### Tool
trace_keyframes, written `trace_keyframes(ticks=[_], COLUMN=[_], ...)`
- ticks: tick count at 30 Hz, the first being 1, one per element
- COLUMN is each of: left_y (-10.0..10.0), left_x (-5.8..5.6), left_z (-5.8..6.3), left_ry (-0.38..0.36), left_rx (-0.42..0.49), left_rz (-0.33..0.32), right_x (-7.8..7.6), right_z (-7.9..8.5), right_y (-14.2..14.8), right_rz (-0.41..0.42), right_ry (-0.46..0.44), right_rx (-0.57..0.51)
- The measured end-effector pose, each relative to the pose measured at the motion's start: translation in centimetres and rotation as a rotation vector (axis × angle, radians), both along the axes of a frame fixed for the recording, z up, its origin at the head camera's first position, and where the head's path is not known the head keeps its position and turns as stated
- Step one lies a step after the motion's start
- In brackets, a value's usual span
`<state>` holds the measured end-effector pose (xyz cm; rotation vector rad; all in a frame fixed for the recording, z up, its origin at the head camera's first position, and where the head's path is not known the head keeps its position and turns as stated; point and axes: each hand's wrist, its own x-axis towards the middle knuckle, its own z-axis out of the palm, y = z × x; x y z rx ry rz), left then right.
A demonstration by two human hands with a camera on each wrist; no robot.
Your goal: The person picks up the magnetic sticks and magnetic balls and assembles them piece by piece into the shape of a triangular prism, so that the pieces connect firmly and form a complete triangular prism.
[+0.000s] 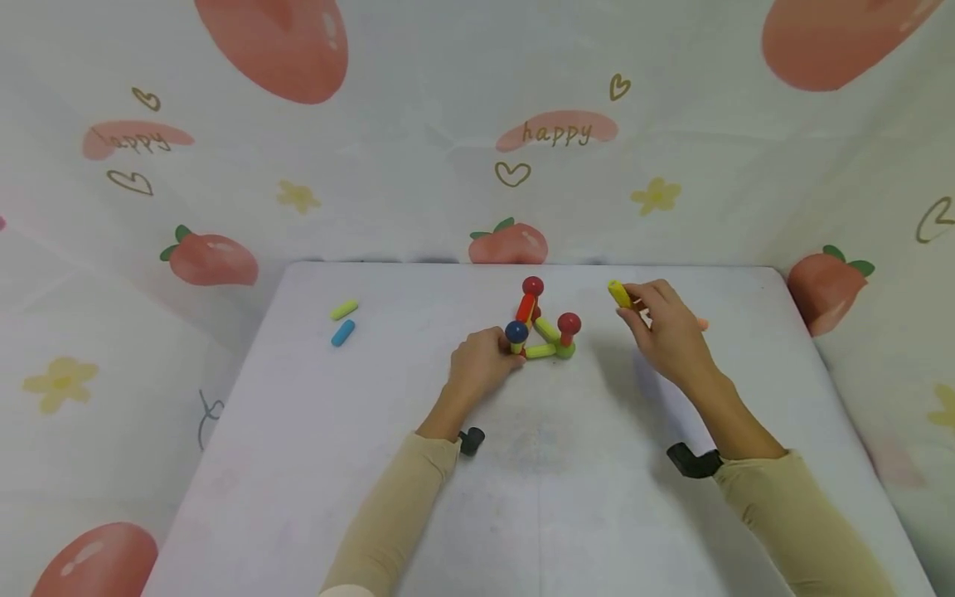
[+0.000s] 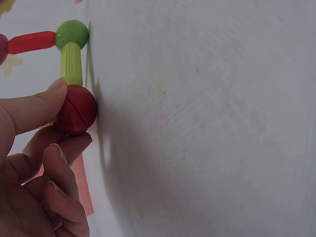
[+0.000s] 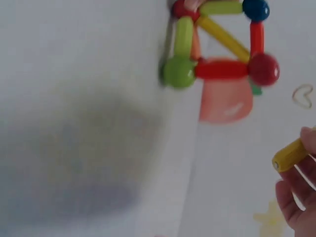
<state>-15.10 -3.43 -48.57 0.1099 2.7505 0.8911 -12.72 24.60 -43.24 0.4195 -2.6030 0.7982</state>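
Note:
A small frame of coloured balls and rods stands on the table, with a green ball (image 1: 565,348), a blue ball (image 1: 516,332) and red balls (image 1: 569,323) at its corners. My left hand (image 1: 481,363) pinches a low red ball (image 2: 75,110) of this frame between thumb and fingers, below the blue ball. From that red ball a light-green rod (image 2: 72,61) runs to the green ball. To the right of the frame, my right hand (image 1: 666,336) holds up a yellow rod (image 1: 618,293) by one end. Its free end points away from the fingers, apart from the frame.
On the left of the white table (image 1: 298,464) lie a light-green rod (image 1: 345,310) and a blue rod (image 1: 343,332). A peach rod (image 1: 704,324) shows partly behind my right hand. A printed cloth (image 1: 418,149) hangs along the table's back edge.

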Motion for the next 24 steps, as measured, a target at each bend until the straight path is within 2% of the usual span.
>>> trace_keyframes(ticks=[6, 11, 14, 19, 24], left_y=[-0.2, -0.2, -0.2, 0.0, 0.0], left_x=[-0.1, -0.3, -0.4, -0.4, -0.3], left_z=[0.1, 0.2, 0.3, 0.1, 0.1], left_ry=[-0.014, -0.021, -0.017, -0.022, -0.03], left_rx=[-0.009, -0.012, -0.012, -0.015, -0.01], left_rz=[0.003, 0.005, 0.01, 0.002, 0.007], right_x=[-1.2, -1.9, -2.5, -3.2, -3.4], right_z=[1.1, 1.4, 0.8, -1.2, -2.7], right_y=[-4.3, -6.9, -7.7, -7.9, -7.9], right_rz=[0.055, 0.125, 0.157, 0.172, 0.202], right_ry=[0.028, 0.013, -0.016, -0.105, -0.155], right_rx=[-0.154, -0.22, -0.231, -0.269, -0.21])
